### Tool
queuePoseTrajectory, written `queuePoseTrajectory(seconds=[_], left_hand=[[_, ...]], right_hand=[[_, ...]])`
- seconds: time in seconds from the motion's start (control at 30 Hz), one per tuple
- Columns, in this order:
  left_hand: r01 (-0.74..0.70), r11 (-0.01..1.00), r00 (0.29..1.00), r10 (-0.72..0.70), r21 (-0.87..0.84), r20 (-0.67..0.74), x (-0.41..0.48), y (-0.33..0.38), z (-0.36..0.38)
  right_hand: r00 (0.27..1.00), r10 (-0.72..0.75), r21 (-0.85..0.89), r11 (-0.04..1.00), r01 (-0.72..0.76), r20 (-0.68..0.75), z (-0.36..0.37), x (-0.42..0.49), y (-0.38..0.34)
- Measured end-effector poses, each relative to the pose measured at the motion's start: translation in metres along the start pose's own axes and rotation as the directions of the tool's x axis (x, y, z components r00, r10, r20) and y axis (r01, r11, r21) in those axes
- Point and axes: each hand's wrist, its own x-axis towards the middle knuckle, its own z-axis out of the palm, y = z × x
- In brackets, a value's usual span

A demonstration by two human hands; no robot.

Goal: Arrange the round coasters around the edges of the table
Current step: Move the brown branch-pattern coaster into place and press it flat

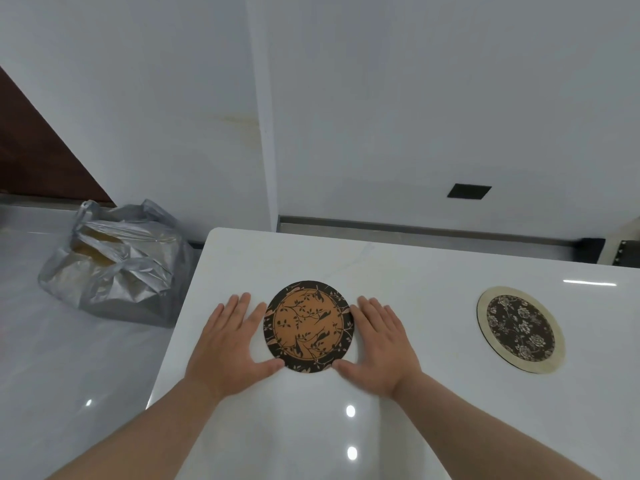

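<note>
Orange coaster (309, 326): flat near counter (433, 271) far-left corner.
Hands: left (230, 341), right (379, 341) flat, unclenched, bracketing its rim, likely nudging it into place.
Floral coaster (520, 329): well apart, rightward.

Plain white walls (415, 98), glossy pale floor (52, 358), crumpled silver bag (117, 265) on it, dark wall vent (469, 191)

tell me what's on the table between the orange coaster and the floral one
Nothing: in the head view, only bare white table lies between the orange coaster and the floral coaster.

Dark object (628, 252) cut by right edge; bag (114, 258) contents unclear.
</note>
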Motion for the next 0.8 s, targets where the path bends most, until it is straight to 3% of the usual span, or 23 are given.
queuePoseTrajectory(seconds=[0.8], left_hand=[[0.028,0.998,0.999,-0.026,0.058,-0.036,0.0010,-0.0034,0.0056]], right_hand=[[0.999,0.022,-0.015,1.000,-0.022,-0.028,0.0056,0.0039,0.0000]])
